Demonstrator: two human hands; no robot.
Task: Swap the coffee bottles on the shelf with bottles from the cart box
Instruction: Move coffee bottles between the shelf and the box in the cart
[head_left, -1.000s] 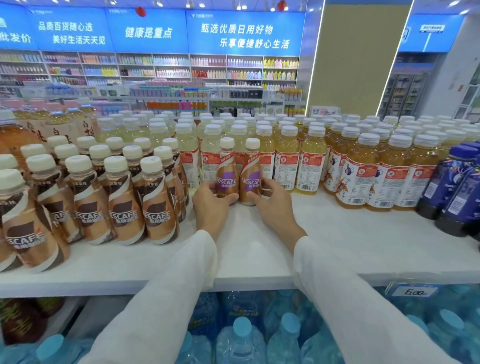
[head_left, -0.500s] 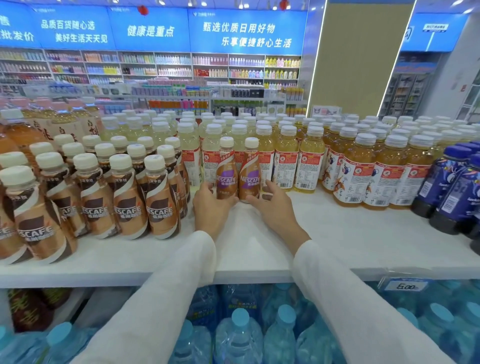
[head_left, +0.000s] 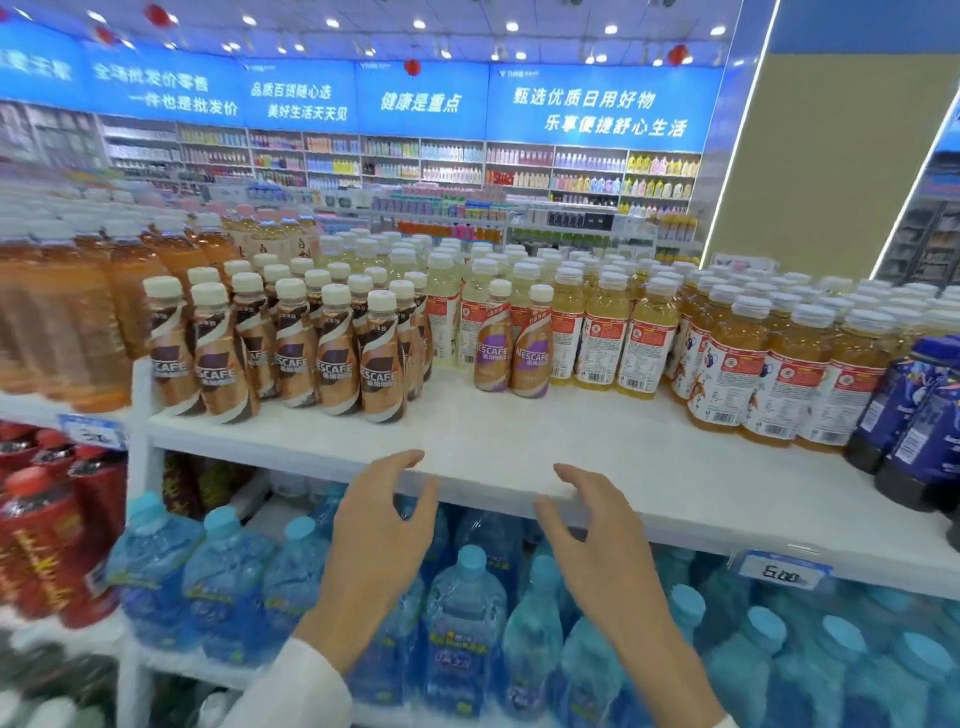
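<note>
Two coffee bottles with purple labels stand side by side on the white shelf (head_left: 545, 441), the left one (head_left: 492, 343) touching the right one (head_left: 532, 348), in front of the yellow drinks. A group of several brown coffee bottles (head_left: 332, 353) stands to their left on the same shelf. My left hand (head_left: 382, 530) and my right hand (head_left: 597, 540) hover in front of the shelf's front edge, well below the purple-label bottles, fingers spread and holding nothing. No cart box is in view.
Yellow and amber drink bottles (head_left: 727, 364) fill the shelf's middle and right. Dark blue bottles (head_left: 914, 410) stand at the far right. Blue-capped water bottles (head_left: 467, 623) pack the shelf below. Red bottles (head_left: 47, 519) and orange drinks (head_left: 67, 312) sit at left.
Both hands have let go of the two purple-label coffee bottles and pulled back toward me, below the shelf edge. The camera has backed away and turned left.
</note>
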